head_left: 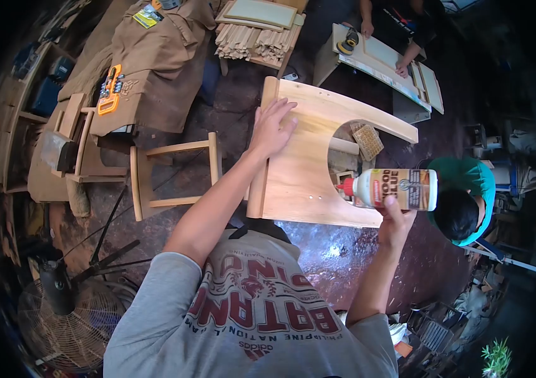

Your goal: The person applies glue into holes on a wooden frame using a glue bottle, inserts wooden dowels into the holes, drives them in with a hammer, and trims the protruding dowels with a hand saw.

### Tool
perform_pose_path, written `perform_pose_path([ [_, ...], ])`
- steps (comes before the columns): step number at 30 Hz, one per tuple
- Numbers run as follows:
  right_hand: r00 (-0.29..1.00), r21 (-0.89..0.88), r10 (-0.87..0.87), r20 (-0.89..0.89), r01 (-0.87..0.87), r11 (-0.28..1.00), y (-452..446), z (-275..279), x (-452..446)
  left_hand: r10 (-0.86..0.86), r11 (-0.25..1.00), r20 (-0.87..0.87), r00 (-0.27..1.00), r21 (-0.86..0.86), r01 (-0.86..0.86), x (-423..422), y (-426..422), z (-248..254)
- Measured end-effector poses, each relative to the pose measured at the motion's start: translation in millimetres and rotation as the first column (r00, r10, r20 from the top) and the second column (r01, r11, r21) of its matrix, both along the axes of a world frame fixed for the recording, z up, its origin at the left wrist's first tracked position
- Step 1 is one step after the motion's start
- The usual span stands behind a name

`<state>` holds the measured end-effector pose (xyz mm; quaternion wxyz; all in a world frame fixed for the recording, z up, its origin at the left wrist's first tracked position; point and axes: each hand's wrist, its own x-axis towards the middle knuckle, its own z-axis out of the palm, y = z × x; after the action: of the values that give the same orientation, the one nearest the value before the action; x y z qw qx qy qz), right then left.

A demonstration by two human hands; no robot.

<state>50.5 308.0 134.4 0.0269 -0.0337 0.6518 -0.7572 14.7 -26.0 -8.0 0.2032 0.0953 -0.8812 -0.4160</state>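
Observation:
A pale wooden panel [299,157] with a large curved cutout on its right side lies in front of me, joined to a rounded rail [260,183] along its left edge. My left hand [273,128] rests on the panel near that rail, fingers spread. Over the right end of the panel, my right hand [395,220] is wrapped round a white bottle of wood glue [400,189]. The bottle lies on its side in the air, its red nozzle pointing left toward the cutout. Small holes show in the panel near its top and bottom edges.
A small wooden frame [173,148] stands at the left. Behind it, a cloth-covered table [154,82] bears an orange tool case [110,94]. Wood strips [255,43] are stacked at the top. One person in green crouches at the right; another works at a bench [375,57]. A fan [69,321] stands lower left.

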Motion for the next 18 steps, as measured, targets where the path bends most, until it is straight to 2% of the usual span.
perform_pose_path([
  [1,0.998,0.006,-0.037,0.058,0.036,0.999,-2.6,-7.2,-4.0,0.010,1.000,0.001,1.000,-0.010,-0.010,9.0,-8.4,2.0],
  [2,0.988,-0.079,0.004,0.152,0.008,0.997,-7.9,-18.5,-10.6,-0.088,0.948,0.003,0.996,0.306,0.083,25.8,-15.4,10.6],
  [3,0.969,-0.168,0.058,0.242,-0.017,0.986,-18.2,-32.5,-18.1,-0.177,0.794,-0.029,0.984,0.586,0.160,43.4,-23.9,15.0],
  [4,0.936,-0.223,0.170,0.307,-0.102,0.969,-33.4,-48.9,-24.7,-0.230,0.702,-0.055,0.972,0.683,0.205,61.4,-33.1,17.8],
  [5,0.898,-0.307,0.191,0.395,-0.067,0.949,-70.8,-49.7,-21.4,-0.275,0.597,-0.093,0.957,0.764,0.246,78.3,-44.7,16.9],
  [7,0.806,-0.324,0.340,0.485,-0.196,0.926,-124.6,-69.1,-21.1,-0.314,0.504,-0.072,0.947,0.832,0.231,113.7,-73.2,7.7],
  [9,0.749,-0.291,0.432,0.502,-0.324,0.900,-186.1,-79.4,-15.8,-0.347,0.396,0.032,0.937,0.911,0.116,145.0,-102.7,4.2],
  [11,0.642,-0.262,0.543,0.541,-0.485,0.834,-246.1,-87.0,-5.6,-0.377,0.222,0.077,0.923,0.975,0.009,177.1,-133.9,11.1],
  [13,0.614,-0.080,0.569,0.547,-0.638,0.766,-307.1,-92.3,12.9,-0.364,0.344,0.097,0.926,0.938,0.037,202.8,-160.8,19.4],
  [15,0.550,0.068,0.640,0.536,-0.784,0.617,-360.2,-99.1,33.6,-0.317,0.316,0.119,0.941,0.949,-0.014,220.3,-198.7,13.6],
  [16,0.523,0.075,0.664,0.534,-0.812,0.579,-383.8,-103.8,44.0,-0.283,0.396,0.168,0.944,0.917,-0.044,227.7,-217.7,9.9],
  [18,0.492,0.036,0.685,0.538,-0.825,0.564,-421.3,-104.4,65.1,-0.154,0.390,0.196,0.968,0.912,-0.122,246.6,-259.2,-5.1],
])
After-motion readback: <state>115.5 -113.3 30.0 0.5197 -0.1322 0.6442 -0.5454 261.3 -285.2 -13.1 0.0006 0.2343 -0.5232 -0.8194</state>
